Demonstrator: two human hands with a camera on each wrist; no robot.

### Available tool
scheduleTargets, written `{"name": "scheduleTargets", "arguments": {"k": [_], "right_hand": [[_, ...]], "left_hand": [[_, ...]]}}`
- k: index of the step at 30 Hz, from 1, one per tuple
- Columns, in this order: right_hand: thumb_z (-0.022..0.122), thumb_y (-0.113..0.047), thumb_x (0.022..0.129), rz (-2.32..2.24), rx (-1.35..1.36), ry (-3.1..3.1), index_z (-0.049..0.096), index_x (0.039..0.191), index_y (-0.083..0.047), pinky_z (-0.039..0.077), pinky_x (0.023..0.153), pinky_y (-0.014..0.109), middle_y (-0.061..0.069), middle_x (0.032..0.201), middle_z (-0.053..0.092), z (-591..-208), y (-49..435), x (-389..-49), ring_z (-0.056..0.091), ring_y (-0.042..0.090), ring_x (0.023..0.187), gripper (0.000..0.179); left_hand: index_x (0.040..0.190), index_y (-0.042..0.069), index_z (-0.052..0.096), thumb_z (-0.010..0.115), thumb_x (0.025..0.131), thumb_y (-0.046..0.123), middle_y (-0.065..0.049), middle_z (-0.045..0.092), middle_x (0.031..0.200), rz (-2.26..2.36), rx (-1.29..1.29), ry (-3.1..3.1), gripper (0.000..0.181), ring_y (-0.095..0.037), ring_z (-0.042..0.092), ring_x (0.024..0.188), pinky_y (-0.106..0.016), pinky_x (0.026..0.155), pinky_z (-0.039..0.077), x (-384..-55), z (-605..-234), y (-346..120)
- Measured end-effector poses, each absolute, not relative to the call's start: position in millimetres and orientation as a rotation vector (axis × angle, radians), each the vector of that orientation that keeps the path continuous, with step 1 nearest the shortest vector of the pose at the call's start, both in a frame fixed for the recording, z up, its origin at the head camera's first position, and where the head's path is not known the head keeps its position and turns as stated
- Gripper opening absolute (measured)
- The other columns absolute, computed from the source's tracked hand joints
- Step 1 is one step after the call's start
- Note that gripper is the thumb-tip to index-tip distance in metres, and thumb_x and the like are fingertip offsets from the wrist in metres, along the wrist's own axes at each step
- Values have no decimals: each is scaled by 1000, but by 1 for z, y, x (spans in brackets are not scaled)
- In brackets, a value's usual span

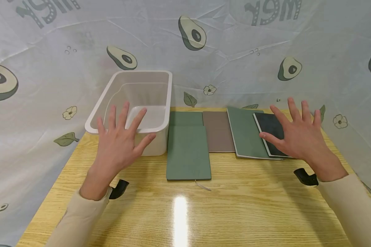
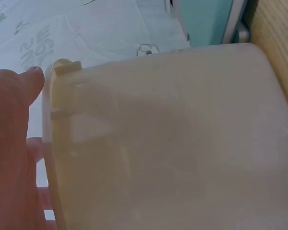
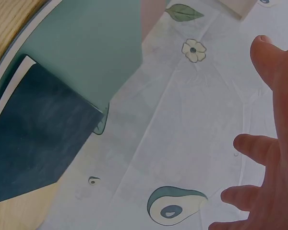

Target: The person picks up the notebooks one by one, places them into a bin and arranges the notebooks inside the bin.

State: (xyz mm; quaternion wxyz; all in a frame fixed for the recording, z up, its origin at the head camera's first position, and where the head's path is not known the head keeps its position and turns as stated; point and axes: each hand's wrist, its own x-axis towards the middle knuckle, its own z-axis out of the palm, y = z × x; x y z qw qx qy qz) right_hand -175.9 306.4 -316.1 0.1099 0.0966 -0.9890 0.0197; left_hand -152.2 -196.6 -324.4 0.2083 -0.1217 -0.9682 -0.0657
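Observation:
My left hand (image 1: 115, 147) is spread with straight fingers in front of a beige plastic bin (image 1: 128, 76), overlapping its near rim in the head view. In the left wrist view the bin's side wall (image 2: 182, 134) fills most of the picture beside the thumb. My right hand (image 1: 300, 135), also spread, hovers by a dark notebook (image 1: 267, 127) that lies over a larger green notebook (image 1: 245, 133). Further left are a brown notebook (image 1: 218, 132) and another green notebook (image 1: 188, 154) with a ribbon at its near edge. Both hands hold nothing.
A wooden table (image 1: 235, 209) carries everything. Behind it hangs a pale cloth (image 1: 160, 31) printed with avocados, leaves and flowers. Part of one more green cover (image 1: 186, 118) shows behind the front green notebook. The bin stands at the table's back left, close beside the notebooks.

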Motion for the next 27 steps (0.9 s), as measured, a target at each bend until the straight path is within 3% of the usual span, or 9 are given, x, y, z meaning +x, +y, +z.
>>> {"name": "scheduleTargets", "arguments": {"k": [3,9,11,16,21,27], "right_hand": [[62,-70,94,60,279,-2909,30,168,-26,3,117,87,31,176,10,-316,307,-176,8,67,157,91],[63,-69,94,64,274,-2907,31,167,-25,3,116,87,30,176,11,-315,308,-176,8,67,157,91],[64,-69,94,62,274,-2908,31,168,-25,4,116,87,31,175,11,-316,308,-176,8,67,157,91],[63,-69,94,59,275,-2918,30,168,-26,3,116,87,31,175,10,-316,309,-176,7,66,157,91],[62,-70,94,52,269,-2923,30,167,-26,3,116,87,31,175,11,-316,308,-176,9,67,156,91],[62,-70,95,46,267,-2925,30,168,-25,3,116,87,31,175,11,-316,310,-175,9,67,156,91]], "left_hand": [[166,31,36,57,98,66,-21,24,176,-178,-348,-2671,79,-56,19,160,-85,117,16,-149,-330,-198],[162,27,42,22,99,84,-24,32,172,-157,-389,-2565,87,-56,25,158,-81,120,18,-139,-343,-202],[161,26,44,17,99,84,-24,33,171,-165,-397,-2533,89,-56,26,158,-79,120,19,-135,-348,-204],[159,23,49,29,104,75,-23,38,168,-208,-453,-2396,77,-54,32,155,-77,121,22,-129,-361,-209],[149,22,62,46,108,56,-22,56,155,-270,-491,-2176,56,-50,48,144,-74,117,30,-137,-375,-214],[124,19,80,71,98,24,-17,76,127,-432,-447,-1868,28,-44,66,120,-59,117,40,-156,-387,-210]]}}
